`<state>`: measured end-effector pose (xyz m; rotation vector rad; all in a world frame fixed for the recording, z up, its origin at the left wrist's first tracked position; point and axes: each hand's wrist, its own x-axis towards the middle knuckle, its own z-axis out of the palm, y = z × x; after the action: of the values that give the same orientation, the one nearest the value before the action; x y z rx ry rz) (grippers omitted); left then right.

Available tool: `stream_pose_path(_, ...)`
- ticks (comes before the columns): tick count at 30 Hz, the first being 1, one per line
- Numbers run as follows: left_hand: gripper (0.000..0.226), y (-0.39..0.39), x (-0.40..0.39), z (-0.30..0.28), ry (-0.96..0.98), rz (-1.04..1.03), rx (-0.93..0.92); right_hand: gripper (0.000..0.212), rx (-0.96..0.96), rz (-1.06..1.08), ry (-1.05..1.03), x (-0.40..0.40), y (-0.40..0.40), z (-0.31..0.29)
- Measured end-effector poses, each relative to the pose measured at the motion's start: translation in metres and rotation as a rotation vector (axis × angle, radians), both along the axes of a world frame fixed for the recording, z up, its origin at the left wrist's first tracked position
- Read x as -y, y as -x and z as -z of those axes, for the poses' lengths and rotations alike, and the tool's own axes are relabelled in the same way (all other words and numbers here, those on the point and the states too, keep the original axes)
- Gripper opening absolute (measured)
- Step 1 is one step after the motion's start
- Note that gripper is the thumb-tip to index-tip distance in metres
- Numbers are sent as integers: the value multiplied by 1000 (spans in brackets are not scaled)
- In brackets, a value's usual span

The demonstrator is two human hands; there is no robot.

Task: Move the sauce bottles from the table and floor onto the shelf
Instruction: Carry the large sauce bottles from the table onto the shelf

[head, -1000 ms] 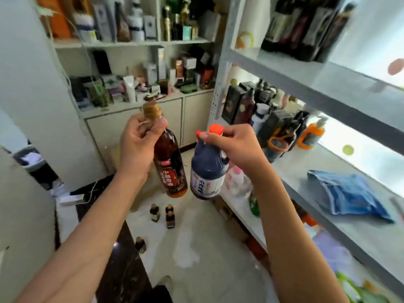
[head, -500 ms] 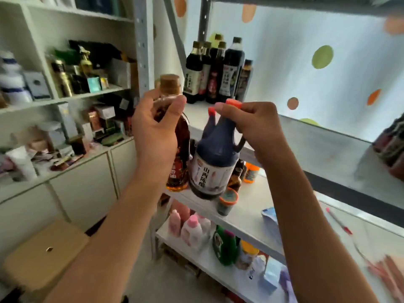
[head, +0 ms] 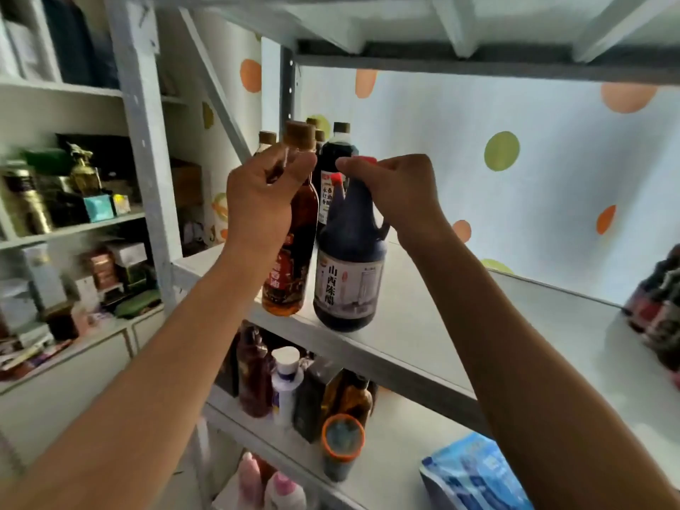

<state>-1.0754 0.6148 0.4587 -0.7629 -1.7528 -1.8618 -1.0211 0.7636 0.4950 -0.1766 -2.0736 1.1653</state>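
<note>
While the left hand (head: 265, 200) grips the neck of an amber bottle (head: 290, 266) with a red label I cannot read, the right hand (head: 397, 193) pinches the red cap of a dark jug (head: 347, 285) whose white label shows the characters 山西陈醋. Both bottles are at the front edge of the grey shelf (head: 423, 325), just beside each other; whether they rest on it I cannot tell. Behind them stand more dark bottles (head: 331, 167), before a dotted white wall (head: 515, 178), and lower shelves carry other containers.
</note>
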Motion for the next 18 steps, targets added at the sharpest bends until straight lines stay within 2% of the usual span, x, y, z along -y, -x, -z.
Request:
stream_pose_path(5, 25, 69, -17, -7, -7, 23, 40, 39, -33, 122, 33, -14, 54, 11)
stream_pose_path(7, 32, 91, -23, -7, 47, 27, 64, 39, -13, 135, 27, -16, 74, 12)
stream_pose_path(11, 15, 128, -28, -14, 140, -29, 127, 36, 1, 144, 19, -19, 112, 8)
stream_pose_path(18, 34, 179, -39, -21, 238, -191, 20, 37, 5, 229, -18, -27, 159, 10)
